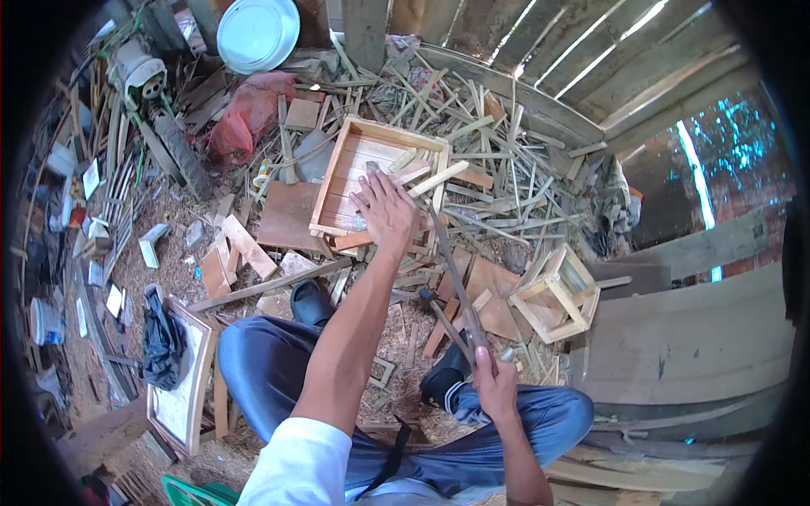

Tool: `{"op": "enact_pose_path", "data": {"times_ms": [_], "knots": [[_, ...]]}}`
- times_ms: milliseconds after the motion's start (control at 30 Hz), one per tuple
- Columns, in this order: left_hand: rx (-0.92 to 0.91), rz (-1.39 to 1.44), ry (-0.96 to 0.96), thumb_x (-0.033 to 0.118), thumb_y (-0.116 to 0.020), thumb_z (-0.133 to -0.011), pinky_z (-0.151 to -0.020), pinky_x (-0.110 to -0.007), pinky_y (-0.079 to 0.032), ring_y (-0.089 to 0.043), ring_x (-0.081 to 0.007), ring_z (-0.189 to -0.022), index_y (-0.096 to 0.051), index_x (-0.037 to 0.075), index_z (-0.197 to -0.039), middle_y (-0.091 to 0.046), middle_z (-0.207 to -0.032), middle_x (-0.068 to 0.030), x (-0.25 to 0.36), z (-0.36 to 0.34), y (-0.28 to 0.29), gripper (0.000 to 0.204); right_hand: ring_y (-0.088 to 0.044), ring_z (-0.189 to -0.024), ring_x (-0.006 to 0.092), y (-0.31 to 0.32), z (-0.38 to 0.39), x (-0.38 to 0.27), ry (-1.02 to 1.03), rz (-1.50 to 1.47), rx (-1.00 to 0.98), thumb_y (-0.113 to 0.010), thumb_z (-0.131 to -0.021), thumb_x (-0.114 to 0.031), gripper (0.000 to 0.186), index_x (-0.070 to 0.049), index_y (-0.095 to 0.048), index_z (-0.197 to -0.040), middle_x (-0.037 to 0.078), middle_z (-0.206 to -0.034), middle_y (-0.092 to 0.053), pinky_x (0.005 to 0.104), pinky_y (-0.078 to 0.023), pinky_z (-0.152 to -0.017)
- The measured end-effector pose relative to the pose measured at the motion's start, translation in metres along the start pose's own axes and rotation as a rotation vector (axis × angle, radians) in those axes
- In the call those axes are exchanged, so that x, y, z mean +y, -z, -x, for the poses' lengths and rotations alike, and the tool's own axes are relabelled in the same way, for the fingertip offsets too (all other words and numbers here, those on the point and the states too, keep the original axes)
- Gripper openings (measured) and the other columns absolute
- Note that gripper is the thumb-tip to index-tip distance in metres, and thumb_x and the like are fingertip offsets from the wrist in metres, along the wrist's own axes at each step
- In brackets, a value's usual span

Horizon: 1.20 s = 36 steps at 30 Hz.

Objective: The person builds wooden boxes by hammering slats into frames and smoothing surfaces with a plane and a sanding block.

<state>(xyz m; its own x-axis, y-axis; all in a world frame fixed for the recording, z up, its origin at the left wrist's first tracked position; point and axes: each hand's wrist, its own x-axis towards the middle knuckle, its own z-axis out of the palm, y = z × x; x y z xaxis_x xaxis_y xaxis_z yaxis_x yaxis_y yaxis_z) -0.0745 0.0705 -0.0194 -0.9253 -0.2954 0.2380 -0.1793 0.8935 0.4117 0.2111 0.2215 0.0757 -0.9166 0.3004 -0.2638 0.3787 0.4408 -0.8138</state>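
My left hand [386, 209] lies with its fingers spread over the near right part of a shallow wooden box [337, 169]. Short pale wood strips [439, 179] stick out by its fingertips, resting on the box's right side. What lies under the palm is hidden. In my right hand [496, 384], closed round its lower end, is a long narrow dark blade [456, 270]. It points away from me, and its tip reaches the box's near right corner, close to my left hand. A hammer-like tool [443, 316] lies on the ground beside the blade.
Heaped wood offcuts [498, 169] cover the ground behind and right of the box. A small wooden frame box [557, 295] stands at right. A framed panel [181, 379] with a black bag leans at left. A light blue basin [257, 34] stands at the back.
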Motion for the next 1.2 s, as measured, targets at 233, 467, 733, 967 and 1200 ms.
{"op": "enact_pose_path", "data": {"times_ms": [233, 467, 733, 967, 1200], "knots": [[-0.048, 0.019, -0.012, 0.029, -0.035, -0.095, -0.114, -0.058, -0.014, -0.026, -0.0356, -0.142, -0.041, -0.003, -0.14, -0.035, -0.15, -0.0174, -0.013, 0.005, 0.003, 0.056, -0.05, -0.048, 0.0229, -0.034, -0.067, -0.037, 0.019, 0.069, -0.019, -0.051, -0.097, -0.042, 0.056, 0.007, -0.056, -0.07, 0.018, -0.052, -0.045, 0.0429, -0.039, -0.052], [-0.021, -0.061, -0.091, 0.03, -0.035, -0.095, -0.114, -0.059, -0.015, -0.025, -0.0361, -0.142, -0.039, -0.002, -0.142, -0.032, -0.152, -0.0172, 0.0, 0.009, 0.003, 0.056, -0.049, -0.047, 0.0282, -0.032, -0.058, -0.015, 0.021, -0.005, 0.034, -0.049, -0.097, -0.046, 0.061, 0.007, -0.054, -0.067, 0.017, -0.05, -0.044, 0.0428, -0.038, -0.051], [-0.029, -0.079, -0.094, 0.032, -0.034, -0.095, -0.115, -0.058, -0.012, -0.024, -0.0357, -0.143, -0.034, 0.0, -0.145, -0.032, -0.152, -0.0178, -0.008, 0.013, -0.004, 0.059, -0.041, -0.048, 0.0114, -0.03, -0.037, -0.013, 0.091, -0.085, 0.045, -0.05, -0.097, -0.048, 0.061, 0.004, -0.054, -0.063, 0.002, -0.048, -0.042, 0.0346, -0.034, -0.046], [-0.039, -0.045, -0.04, 0.031, -0.035, -0.096, -0.115, -0.058, -0.013, -0.024, -0.0358, -0.143, -0.033, 0.0, -0.146, -0.03, -0.153, -0.0171, -0.012, 0.004, -0.003, 0.059, -0.057, -0.046, 0.0266, -0.036, -0.073, -0.032, 0.09, -0.029, -0.022, -0.052, -0.097, -0.043, 0.057, 0.003, -0.059, -0.065, 0.015, -0.048, -0.05, 0.0399, -0.04, -0.047], [-0.011, -0.054, -0.105, 0.029, -0.041, -0.093, -0.116, -0.055, -0.011, -0.02, -0.0386, -0.144, -0.036, 0.0, -0.144, -0.027, -0.153, -0.0214, -0.001, 0.008, 0.007, 0.059, -0.056, -0.049, 0.0233, -0.054, -0.101, -0.024, -0.014, 0.107, -0.004, -0.052, -0.097, -0.037, 0.043, 0.002, -0.069, -0.089, 0.015, -0.052, -0.051, 0.0387, -0.043, -0.052]]}}
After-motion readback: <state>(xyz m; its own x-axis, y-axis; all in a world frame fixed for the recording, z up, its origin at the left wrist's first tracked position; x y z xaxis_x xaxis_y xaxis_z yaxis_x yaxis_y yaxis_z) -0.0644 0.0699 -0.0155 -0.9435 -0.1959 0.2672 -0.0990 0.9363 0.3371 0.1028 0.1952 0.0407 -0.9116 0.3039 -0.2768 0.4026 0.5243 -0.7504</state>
